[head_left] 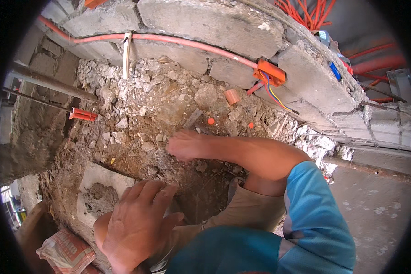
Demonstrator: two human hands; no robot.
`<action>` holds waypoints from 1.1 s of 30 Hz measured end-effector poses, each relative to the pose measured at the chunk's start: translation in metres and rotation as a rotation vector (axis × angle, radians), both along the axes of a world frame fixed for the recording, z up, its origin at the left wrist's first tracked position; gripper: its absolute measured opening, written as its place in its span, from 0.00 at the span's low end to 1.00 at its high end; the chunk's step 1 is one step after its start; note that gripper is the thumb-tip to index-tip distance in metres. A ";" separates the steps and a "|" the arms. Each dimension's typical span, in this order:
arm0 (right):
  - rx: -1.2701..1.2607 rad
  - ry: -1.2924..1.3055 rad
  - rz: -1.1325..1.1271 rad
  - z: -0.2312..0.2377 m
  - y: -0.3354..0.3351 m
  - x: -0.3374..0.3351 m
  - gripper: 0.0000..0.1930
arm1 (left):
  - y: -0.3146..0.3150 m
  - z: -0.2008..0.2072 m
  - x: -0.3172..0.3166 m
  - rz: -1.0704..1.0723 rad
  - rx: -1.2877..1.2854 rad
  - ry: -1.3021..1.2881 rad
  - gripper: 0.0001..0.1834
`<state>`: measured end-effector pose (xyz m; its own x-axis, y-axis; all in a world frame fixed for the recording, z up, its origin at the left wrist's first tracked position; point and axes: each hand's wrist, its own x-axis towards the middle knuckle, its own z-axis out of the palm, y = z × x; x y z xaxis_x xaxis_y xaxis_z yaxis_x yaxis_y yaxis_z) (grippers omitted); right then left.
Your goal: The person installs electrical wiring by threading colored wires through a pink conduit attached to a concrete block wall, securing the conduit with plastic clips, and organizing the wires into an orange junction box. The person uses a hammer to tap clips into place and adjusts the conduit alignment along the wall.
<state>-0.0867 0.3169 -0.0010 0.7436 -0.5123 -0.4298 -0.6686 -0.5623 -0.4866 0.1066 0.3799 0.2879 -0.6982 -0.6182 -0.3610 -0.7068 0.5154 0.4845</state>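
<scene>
My right hand (186, 145) reaches across to the rubble (169, 107) in front of me. Its fingers are closed against the ground, and what they hold, if anything, is hidden. Just beyond it lies a narrow grey piece (193, 118); I cannot tell whether the hand touches it. My left hand (144, 219) hangs near my knee, fingers loosely stretched, with nothing in it. Under and beyond that hand is a pale board (125, 181) bearing a patch of wet grey mortar (102, 198). Two small orange round pieces (211, 121) and a short orange pipe piece (232, 96) lie on the rubble.
A block wall (173, 57) curves along the far side, carrying an orange conduit (182, 42) into an orange electrical box (270, 73) with loose wires. Metal bars (55, 82) jut in at the left, near orange tubes (83, 114). A printed sack (66, 250) sits lower left.
</scene>
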 end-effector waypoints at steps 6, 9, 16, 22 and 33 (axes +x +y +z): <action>-0.025 0.063 0.076 0.036 -0.003 -0.003 0.13 | 0.021 -0.001 -0.016 -0.109 0.059 0.086 0.32; -0.041 -0.059 0.097 0.012 0.004 -0.031 0.17 | 0.031 -0.001 -0.006 -0.179 0.107 0.146 0.32; -0.010 0.090 -0.041 0.016 -0.008 -0.011 0.21 | 0.089 -0.039 0.022 -0.277 -0.023 0.291 0.23; 0.141 0.349 -0.012 -0.033 -0.007 -0.021 0.18 | 0.080 -0.022 0.053 0.187 -0.361 0.729 0.17; 0.123 -0.023 -0.097 -0.049 -0.014 0.069 0.19 | 0.057 -0.010 0.168 0.894 -0.517 0.507 0.17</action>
<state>-0.0173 0.3028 -0.0503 0.7037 -0.5269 -0.4766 -0.7046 -0.4311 -0.5637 0.2751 0.4370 0.2783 0.0721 -0.9582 0.2768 -0.7041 0.1477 0.6946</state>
